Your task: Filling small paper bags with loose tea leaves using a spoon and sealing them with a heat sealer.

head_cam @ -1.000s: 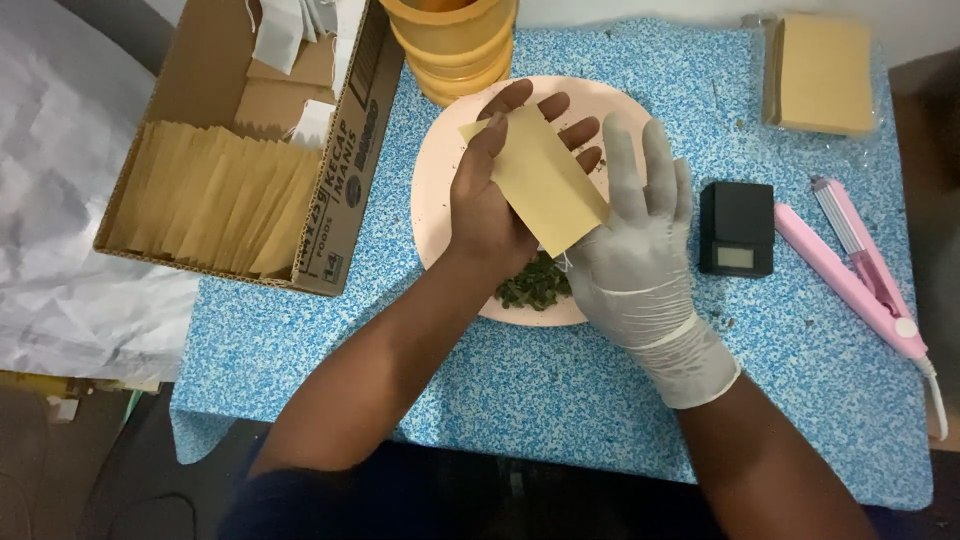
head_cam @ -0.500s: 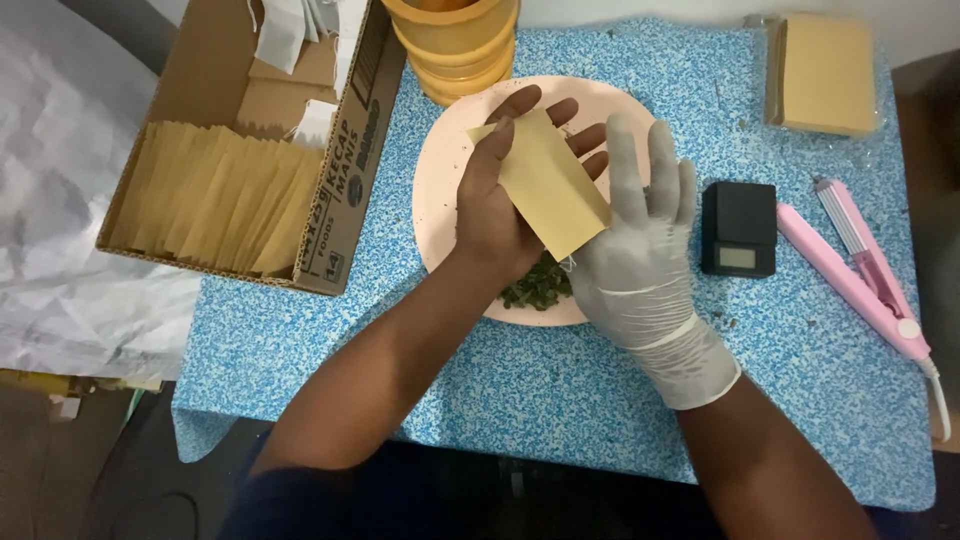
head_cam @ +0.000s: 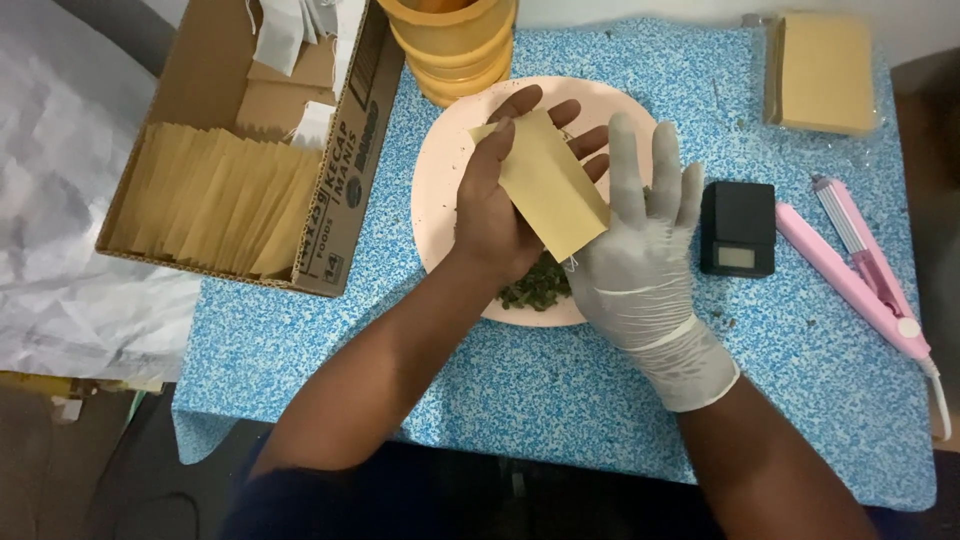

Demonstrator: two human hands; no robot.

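The bare left hand (head_cam: 495, 205) pinches a small tan paper pouch (head_cam: 548, 185) above the pink plate (head_cam: 440, 190) on the blue speckled counter (head_cam: 560, 390). The gloved right hand (head_cam: 640, 250) is spread flat, touching the pouch's lower corner. Dark green bits (head_cam: 538, 288), probably dried leaves, lie on the plate beneath. A black pocket scale (head_cam: 738, 228) sits just beside the glove.
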